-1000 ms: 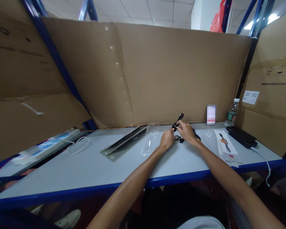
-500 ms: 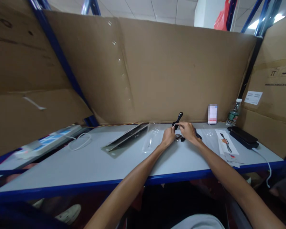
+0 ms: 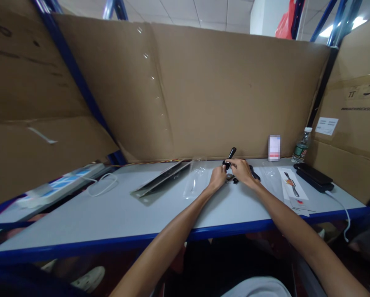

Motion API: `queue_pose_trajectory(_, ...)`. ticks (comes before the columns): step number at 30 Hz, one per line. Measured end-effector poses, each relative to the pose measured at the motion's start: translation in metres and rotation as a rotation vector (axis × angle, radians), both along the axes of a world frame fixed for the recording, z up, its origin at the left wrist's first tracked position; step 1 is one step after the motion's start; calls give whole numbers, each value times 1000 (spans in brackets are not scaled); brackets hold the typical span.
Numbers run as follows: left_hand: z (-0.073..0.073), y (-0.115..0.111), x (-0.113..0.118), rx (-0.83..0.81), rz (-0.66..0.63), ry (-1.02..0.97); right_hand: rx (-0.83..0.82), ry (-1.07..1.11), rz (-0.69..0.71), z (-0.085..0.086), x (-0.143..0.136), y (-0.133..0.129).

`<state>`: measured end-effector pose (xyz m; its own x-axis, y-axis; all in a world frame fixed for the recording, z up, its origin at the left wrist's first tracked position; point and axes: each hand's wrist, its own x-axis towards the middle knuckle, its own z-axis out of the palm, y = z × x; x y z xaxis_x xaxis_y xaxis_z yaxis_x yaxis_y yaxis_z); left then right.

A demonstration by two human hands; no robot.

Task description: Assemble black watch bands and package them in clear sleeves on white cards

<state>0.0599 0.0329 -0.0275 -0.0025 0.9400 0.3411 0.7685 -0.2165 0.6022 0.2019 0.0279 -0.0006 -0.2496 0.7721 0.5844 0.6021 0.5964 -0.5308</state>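
My left hand (image 3: 218,178) is closed around the lower end of a glossy black-handled tool (image 3: 232,153), whose handle points up and away from me. Against the same end, the fingers of my right hand (image 3: 240,169) are bent and pressed from the right; what lies between the fingertips is too small to make out. Beneath the hands, a small metal piece (image 3: 230,177) and a little black part (image 3: 235,180) lie on the table. Another dark handle-like piece (image 3: 254,173) sits just behind my right hand, partly covered by it.
Clear plastic packaging (image 3: 195,181) and a folded dark sheet (image 3: 162,177) lie to the left. On the right are a printed card (image 3: 290,183), a black device with a white cable (image 3: 313,177), a phone (image 3: 274,147) and a bottle (image 3: 301,145). A power strip (image 3: 64,183) is far left.
The tool's handle has tipped or dropped slightly. My right fingers have shifted a little to the left over the tool's lower end. Both hands otherwise stay in place.
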Motion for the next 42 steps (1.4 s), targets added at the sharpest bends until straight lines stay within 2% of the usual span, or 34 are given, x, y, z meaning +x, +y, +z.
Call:
queue_pose_trajectory(4, -1, 0, 1, -16, -1, 0, 41, -78, 9, 0, -1, -1)
queue_pose_trajectory(12, 2, -2, 1, -53, 11, 7, -5, -156, -157, 5, 0, -5)
queue_pose_trajectory(17, 3, -2, 0, -48, 14, 12, -18, -232, -95, 11, 0, -11)
queue_pose_trajectory(22, 3, -2, 0, -66, 19, 21, -22, -219, -163, 9, 0, -9)
queue_pose_trajectory(27, 2, -1, 1, -75, 20, 23, 11, -237, -76, 6, 0, -6)
queue_pose_trajectory(32, 1, 0, 0, -84, 22, 19, 8, -213, -159, 5, 0, -4)
queue_pose_trajectory(37, 1, 0, 0, -94, 20, 22, 7, -248, -89, 6, 0, -4)
queue_pose_trajectory(42, 0, 0, 1, -100, 35, 27, -10, -224, -177, 5, 1, -4)
